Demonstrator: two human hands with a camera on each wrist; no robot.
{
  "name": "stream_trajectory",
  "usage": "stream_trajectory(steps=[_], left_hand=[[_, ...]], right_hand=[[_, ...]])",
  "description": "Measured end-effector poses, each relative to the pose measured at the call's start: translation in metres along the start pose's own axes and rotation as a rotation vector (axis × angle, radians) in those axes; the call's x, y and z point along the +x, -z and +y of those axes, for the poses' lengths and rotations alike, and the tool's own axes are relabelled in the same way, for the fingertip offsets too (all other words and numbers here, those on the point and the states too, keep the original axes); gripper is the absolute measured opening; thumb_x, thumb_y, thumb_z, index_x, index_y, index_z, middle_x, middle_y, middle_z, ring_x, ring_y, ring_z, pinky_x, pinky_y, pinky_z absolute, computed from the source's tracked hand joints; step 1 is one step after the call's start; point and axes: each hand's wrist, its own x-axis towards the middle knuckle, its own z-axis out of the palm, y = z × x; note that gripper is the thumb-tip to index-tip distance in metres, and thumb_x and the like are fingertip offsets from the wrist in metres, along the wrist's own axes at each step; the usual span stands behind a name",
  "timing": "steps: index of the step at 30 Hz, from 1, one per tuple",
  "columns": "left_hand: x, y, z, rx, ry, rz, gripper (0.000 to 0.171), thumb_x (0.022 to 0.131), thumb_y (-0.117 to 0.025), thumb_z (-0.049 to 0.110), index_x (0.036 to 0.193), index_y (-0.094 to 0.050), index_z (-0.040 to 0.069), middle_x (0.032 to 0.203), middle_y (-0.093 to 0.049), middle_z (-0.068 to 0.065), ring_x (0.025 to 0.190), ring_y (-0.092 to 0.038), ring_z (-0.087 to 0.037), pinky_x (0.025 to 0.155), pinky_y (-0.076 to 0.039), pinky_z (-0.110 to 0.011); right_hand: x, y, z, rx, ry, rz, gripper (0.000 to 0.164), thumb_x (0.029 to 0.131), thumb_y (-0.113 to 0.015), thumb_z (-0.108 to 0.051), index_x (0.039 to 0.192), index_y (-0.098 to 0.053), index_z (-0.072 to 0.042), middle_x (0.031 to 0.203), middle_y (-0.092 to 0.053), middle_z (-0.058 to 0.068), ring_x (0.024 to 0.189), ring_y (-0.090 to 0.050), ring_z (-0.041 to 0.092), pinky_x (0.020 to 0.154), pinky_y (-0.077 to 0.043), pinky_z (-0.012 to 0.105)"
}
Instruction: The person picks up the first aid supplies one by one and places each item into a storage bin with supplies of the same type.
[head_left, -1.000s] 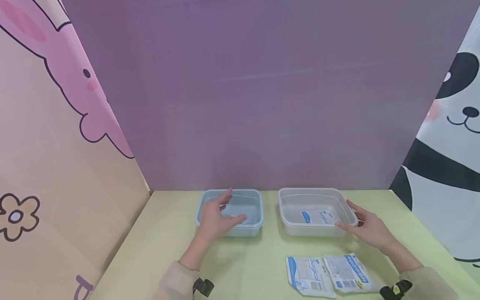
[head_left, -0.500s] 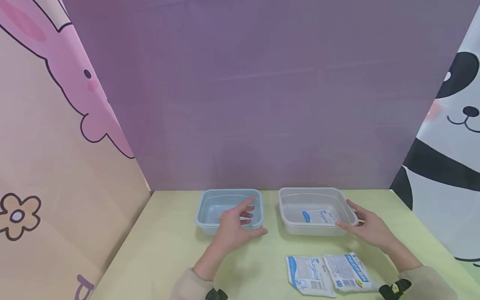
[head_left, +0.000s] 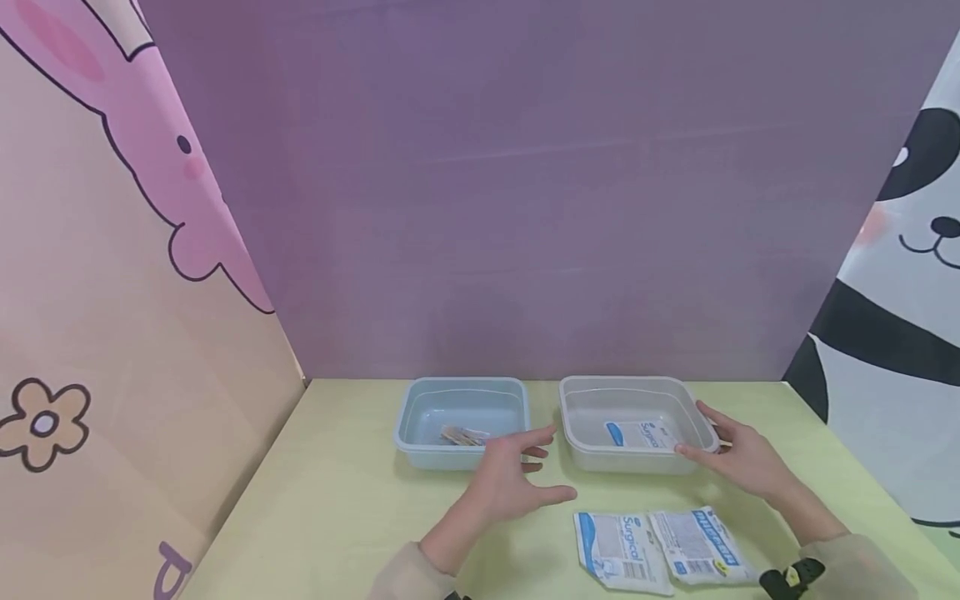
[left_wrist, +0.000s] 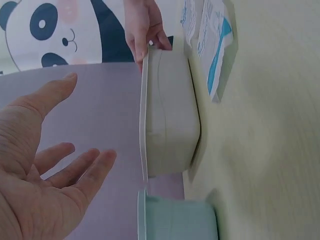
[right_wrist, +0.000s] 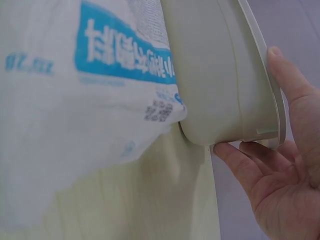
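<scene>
My left hand [head_left: 510, 483] hovers between the two bins with its fingers spread and thumb apart, holding nothing; in the left wrist view the palm is bare. My right hand [head_left: 738, 462] grips the off-white plastic bin [head_left: 630, 461] at its right front corner, thumb over the rim and fingers beneath it. Inside that bin lies a white-and-blue packet [head_left: 637, 433] printed "Surgical". The light blue bin [head_left: 438, 457] holds a small bundle of thin brownish sticks [head_left: 461, 436]. In front lie a "Surgical" packet [head_left: 618, 550] and a second white-and-blue packet [head_left: 701, 546], side by side.
A pale yellow-green table [head_left: 337, 500] carries everything. Behind it stands a purple backdrop [head_left: 487, 208], close to both bins. Printed panels with a pink animal [head_left: 150, 158] and a panda [head_left: 892, 333] flank the sides.
My left hand has moved right and toward me, out from over the blue bin, uncovering the sticks inside. My right hand keeps its grip on the off-white bin.
</scene>
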Motion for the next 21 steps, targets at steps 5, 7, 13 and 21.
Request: stream_trajectory(steps=[5,7,13,21], left_hand=[[0.003,-0.011,0.006,-0.043,-0.037,-0.037,0.078,0.079,-0.096,0.021,0.148,-0.063,0.01,0.146,-0.069,-0.007,0.113,-0.072,-0.01,0.093,-0.059,-0.019],[0.004,-0.014,0.007,-0.054,-0.04,-0.047,0.077,0.079,-0.096,0.02,0.147,-0.064,0.008,0.146,-0.069,-0.008,0.113,-0.07,-0.008,0.094,-0.059,-0.021],[0.004,-0.024,0.006,-0.042,-0.016,-0.083,0.075,0.079,-0.096,0.019,0.146,-0.065,0.01,0.147,-0.068,-0.008,0.115,-0.066,-0.006,0.096,-0.059,-0.021],[0.005,-0.036,0.005,-0.014,-0.026,-0.111,0.075,0.079,-0.096,0.019,0.146,-0.064,0.007,0.148,-0.067,-0.007,0.128,-0.067,-0.018,0.099,-0.058,-0.022]], right_hand=[[0.001,0.001,0.002,-0.006,-0.005,0.002,0.105,0.095,-0.077,-0.052,0.165,-0.025,0.006,0.147,-0.052,0.043,0.111,-0.073,0.044,0.085,-0.06,0.049],[0.001,0.0,0.002,-0.004,-0.003,0.003,0.105,0.095,-0.078,-0.052,0.165,-0.026,0.006,0.146,-0.053,0.043,0.108,-0.074,0.04,0.083,-0.058,0.044],[0.001,-0.002,0.003,-0.007,0.014,0.016,0.104,0.094,-0.078,-0.052,0.165,-0.027,0.005,0.146,-0.055,0.042,0.109,-0.074,0.042,0.083,-0.059,0.044],[0.0,-0.004,0.005,-0.007,0.014,0.027,0.104,0.094,-0.078,-0.052,0.164,-0.028,0.005,0.146,-0.054,0.043,0.112,-0.073,0.049,0.089,-0.06,0.057]])
